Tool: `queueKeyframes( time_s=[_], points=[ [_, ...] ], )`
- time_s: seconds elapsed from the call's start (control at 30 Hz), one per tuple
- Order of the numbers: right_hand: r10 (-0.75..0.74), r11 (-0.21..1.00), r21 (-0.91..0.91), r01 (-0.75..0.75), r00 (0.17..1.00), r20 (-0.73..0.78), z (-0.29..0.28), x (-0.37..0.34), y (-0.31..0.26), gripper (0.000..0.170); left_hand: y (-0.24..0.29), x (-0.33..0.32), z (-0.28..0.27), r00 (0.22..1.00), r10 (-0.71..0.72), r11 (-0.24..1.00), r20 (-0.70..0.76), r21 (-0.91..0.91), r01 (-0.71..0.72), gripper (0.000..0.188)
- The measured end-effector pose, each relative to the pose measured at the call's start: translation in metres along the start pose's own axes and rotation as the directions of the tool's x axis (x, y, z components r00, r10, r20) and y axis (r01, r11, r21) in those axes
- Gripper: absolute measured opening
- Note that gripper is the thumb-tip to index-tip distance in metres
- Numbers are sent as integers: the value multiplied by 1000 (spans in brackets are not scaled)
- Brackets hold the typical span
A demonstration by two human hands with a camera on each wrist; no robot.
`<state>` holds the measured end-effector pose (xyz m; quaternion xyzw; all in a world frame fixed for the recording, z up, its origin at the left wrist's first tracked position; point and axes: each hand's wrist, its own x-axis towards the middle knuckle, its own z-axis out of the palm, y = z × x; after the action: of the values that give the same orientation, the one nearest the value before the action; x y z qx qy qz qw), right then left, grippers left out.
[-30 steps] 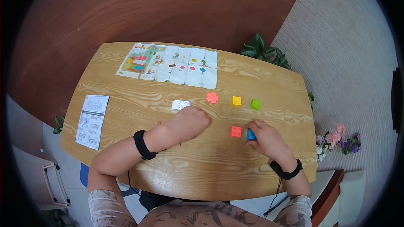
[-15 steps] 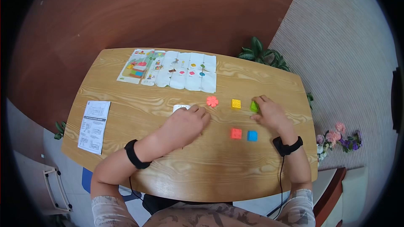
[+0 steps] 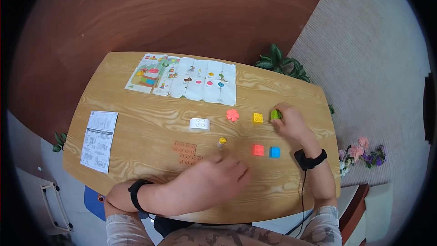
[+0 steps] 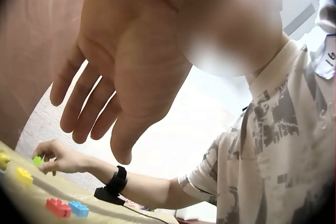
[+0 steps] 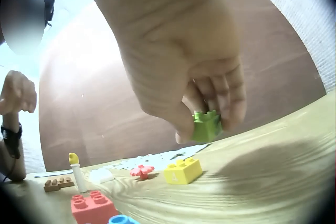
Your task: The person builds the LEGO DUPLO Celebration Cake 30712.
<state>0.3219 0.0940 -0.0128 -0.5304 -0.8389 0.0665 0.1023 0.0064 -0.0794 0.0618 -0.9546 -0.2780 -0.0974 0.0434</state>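
My right hand [image 3: 292, 121] pinches a green toy brick [image 5: 206, 126] between thumb and fingers, at the right of the table. A yellow brick [image 3: 258, 118] stands just left of it. A red brick [image 3: 258, 150] and a blue brick [image 3: 274, 152] sit side by side nearer my body. My left hand [image 3: 214, 180] hovers over the front of the table, its fingers loosely extended and nothing in them. Close beyond its fingers stands a toy candle [image 3: 221, 142] with a yellow flame. Partly behind that hand lies a brown studded plate [image 3: 185, 150].
A white rounded brick [image 3: 200, 124] and a coral flower piece [image 3: 232, 115] lie mid-table. The unfolded picture sheet [image 3: 209, 68] spreads along the far edge, and a printed leaflet [image 3: 99, 141] lies at the left. Beyond the table's right edge are flowers [image 3: 357, 150].
The left hand has drawn back toward my body, uncovering the candle and brown plate. The right hand moved from the blue brick to the green one and took hold of it.
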Motion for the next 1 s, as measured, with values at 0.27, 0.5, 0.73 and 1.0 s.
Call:
queueKeyframes(
  time_s=[0.27,0.5,0.73,1.0],
  points=[
    [-183,983,7,183,979,95,17,27,-33,35,-5,-9,5,991,2,999,-135,41,4,19],
    [-174,984,-30,178,978,113,6,26,-46,39,-9,-11,5,985,-16,997,-174,75,29,10],
    [-190,973,-95,211,963,192,15,33,-52,39,-11,-11,7,989,-24,997,-147,76,35,10],
    [-136,987,104,123,982,133,16,33,-45,35,-10,-10,9,991,-24,997,-128,73,34,11]
  ],
)
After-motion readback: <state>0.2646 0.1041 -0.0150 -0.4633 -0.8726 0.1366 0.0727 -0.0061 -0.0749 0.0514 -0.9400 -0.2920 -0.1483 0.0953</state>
